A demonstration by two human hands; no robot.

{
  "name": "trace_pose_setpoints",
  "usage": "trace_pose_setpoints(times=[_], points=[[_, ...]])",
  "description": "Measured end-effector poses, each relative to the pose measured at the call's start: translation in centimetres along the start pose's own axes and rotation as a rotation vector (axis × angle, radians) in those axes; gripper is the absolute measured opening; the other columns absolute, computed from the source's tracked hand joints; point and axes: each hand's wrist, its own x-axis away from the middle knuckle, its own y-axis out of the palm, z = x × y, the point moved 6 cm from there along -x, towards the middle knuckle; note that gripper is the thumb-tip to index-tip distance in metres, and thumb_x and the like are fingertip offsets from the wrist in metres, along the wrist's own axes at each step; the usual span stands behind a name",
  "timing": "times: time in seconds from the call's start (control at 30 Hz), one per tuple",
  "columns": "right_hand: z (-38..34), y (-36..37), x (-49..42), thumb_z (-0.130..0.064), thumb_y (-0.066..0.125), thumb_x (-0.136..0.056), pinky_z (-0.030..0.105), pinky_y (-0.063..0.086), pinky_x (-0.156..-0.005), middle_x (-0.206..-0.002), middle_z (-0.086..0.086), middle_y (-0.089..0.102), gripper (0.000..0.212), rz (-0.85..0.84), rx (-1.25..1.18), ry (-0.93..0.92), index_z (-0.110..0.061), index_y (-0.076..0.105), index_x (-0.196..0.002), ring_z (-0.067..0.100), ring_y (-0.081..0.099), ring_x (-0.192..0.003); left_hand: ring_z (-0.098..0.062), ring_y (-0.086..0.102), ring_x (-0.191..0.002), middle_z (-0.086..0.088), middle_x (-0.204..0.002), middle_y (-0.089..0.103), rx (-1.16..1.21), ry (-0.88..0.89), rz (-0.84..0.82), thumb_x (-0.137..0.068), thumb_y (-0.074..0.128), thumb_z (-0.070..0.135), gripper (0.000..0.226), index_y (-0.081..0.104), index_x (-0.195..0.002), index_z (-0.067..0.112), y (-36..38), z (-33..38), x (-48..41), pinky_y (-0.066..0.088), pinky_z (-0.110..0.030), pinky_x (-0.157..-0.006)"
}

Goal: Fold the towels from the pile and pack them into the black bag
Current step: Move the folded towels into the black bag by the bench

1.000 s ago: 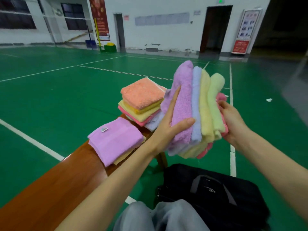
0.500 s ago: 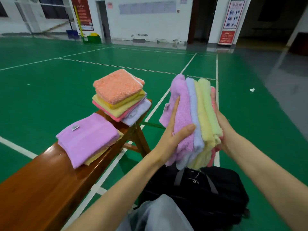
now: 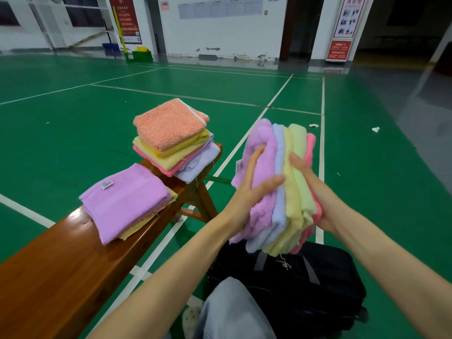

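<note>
Head view: my left hand (image 3: 247, 189) and right hand (image 3: 309, 192) clamp a bundle of folded towels (image 3: 281, 192) between them, edge-up, fingers curled onto the purple and pink outer faces. Bundle hangs above the black bag (image 3: 305, 285) on the green floor. Two more folded stacks, orange-topped stack (image 3: 171, 138) and purple-topped stack (image 3: 127, 201), sit on the wooden bench (image 3: 61, 265).

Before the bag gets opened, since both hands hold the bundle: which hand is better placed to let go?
Probably the right hand: it is nearer the black bag, while the left hand wraps the towel bundle.
</note>
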Motion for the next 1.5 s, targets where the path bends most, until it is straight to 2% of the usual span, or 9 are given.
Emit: trace_pose_setpoints(times=[0.2, 0.3, 0.47, 0.6, 0.8, 0.93, 1.1, 1.33, 1.5], points=[[1.9, -3.7, -0.5, -0.054, 0.085, -0.042, 0.038, 0.058, -0.066, -0.116, 0.013, 0.065, 0.105, 0.067, 0.172, 0.103, -0.02, 0.045, -0.133, 0.03, 0.069, -0.095, 0.002, 0.051, -0.112, 0.007, -0.147, 0.027, -0.007, -0.07, -0.091, -0.074, 0.074, 0.018, 0.111, -0.007, -0.147, 0.04, 2.0, -4.4, -1.1, 0.051, -0.013, -0.078], [2.2, -5.9, -0.6, -0.044, 0.081, -0.053, 0.03, 0.057, -0.056, -0.109, 0.012, 0.067, 0.087, 0.121, 0.238, 0.127, -0.016, 0.049, -0.129, 0.026, 0.07, -0.085, 0.013, 0.056, -0.093, 0.019, -0.129, 0.038, -0.016, -0.189, -0.118, -0.082, 0.066, 0.004, 0.107, -0.015, -0.146, 0.032, 3.0, -7.6, -2.5, 0.051, -0.01, -0.072], [3.9, -9.3, -1.8, -0.042, 0.07, -0.065, 0.032, 0.059, -0.06, -0.093, 0.008, 0.074, 0.061, 0.192, 0.178, 0.135, -0.019, 0.057, -0.12, 0.022, 0.072, -0.078, -0.015, 0.057, -0.117, -0.002, -0.138, 0.047, -0.027, -0.258, -0.138, -0.059, 0.079, 0.049, 0.112, 0.014, -0.148, 0.031, 4.2, -11.0, -4.8, 0.048, -0.039, -0.098], [6.0, -12.4, -3.1, -0.056, 0.079, -0.051, 0.032, 0.059, -0.065, -0.093, 0.006, 0.074, 0.075, 0.316, 0.089, 0.145, -0.021, 0.059, -0.115, 0.021, 0.072, -0.083, -0.021, 0.038, -0.135, -0.003, -0.149, 0.035, 0.064, -0.38, -0.076, -0.049, 0.046, 0.095, 0.116, 0.029, -0.144, 0.032, 5.1, -15.0, -7.0, 0.031, -0.047, -0.112], [9.1, -15.8, -5.7, -0.055, 0.09, -0.017, 0.027, 0.057, -0.056, -0.092, 0.007, 0.074, 0.099, 0.396, 0.042, 0.141, -0.021, 0.06, -0.105, 0.02, 0.072, -0.081, -0.028, 0.045, -0.129, -0.012, -0.143, 0.043, 0.064, -0.598, -0.029, -0.059, 0.037, 0.095, 0.096, 0.042, -0.136, 0.039, 5.0, -24.0, -10.1, 0.036, -0.049, -0.107], [12.0, -16.6, -7.5, -0.038, 0.08, -0.052, 0.024, 0.055, -0.053, -0.091, 0.011, 0.073, 0.067, 0.438, 0.069, 0.193, -0.012, 0.06, -0.111, 0.02, 0.072, -0.076, -0.031, 0.031, -0.138, -0.005, -0.151, 0.033, 0.005, -0.623, -0.09, -0.064, 0.036, 0.093, 0.078, 0.037, -0.132, 0.055, 4.3, -28.3, -10.8, 0.027, -0.055, -0.11], [15.3, -17.1, -9.2, -0.033, 0.075, -0.061, 0.026, 0.056, -0.054, -0.092, 0.013, 0.072, 0.057, 0.442, 0.1, 0.247, -0.013, 0.058, -0.111, 0.023, 0.072, -0.075, -0.021, 0.034, -0.136, 0.001, -0.156, 0.019, 0.045, -0.581, -0.124, -0.057, 0.038, 0.094, 0.093, 0.018, -0.14, 0.056, 3.3, -31.1, -10.0, 0.034, -0.049, -0.11], [19.2, -18.3, -9.3, -0.032, 0.089, -0.047, 0.039, 0.058, -0.064, -0.1, 0.02, 0.069, 0.08, 0.482, 0.123, 0.346, -0.009, 0.056, -0.117, 0.033, 0.071, -0.082, -0.021, 0.039, -0.133, 0.004, -0.156, 0.011, 0.086, -0.536, -0.248, -0.064, 0.074, 0.06, 0.096, 0.002, -0.127, 0.073, 3.5, -34.6, -7.8, 0.044, -0.044, -0.103], [21.2, -18.7, -9.0, -0.046, 0.092, -0.025, 0.049, 0.057, -0.076, -0.099, 0.019, 0.067, 0.104, 0.583, 0.202, 0.388, -0.01, 0.055, -0.115, 0.033, 0.07, -0.083, -0.023, 0.053, -0.12, -0.008, -0.15, 0.025, 0.193, -0.567, -0.249, -0.059, 0.086, 0.032, 0.117, 0.004, -0.138, 0.059, 3.5, -36.3, -7.1, 0.052, -0.039, -0.092]])
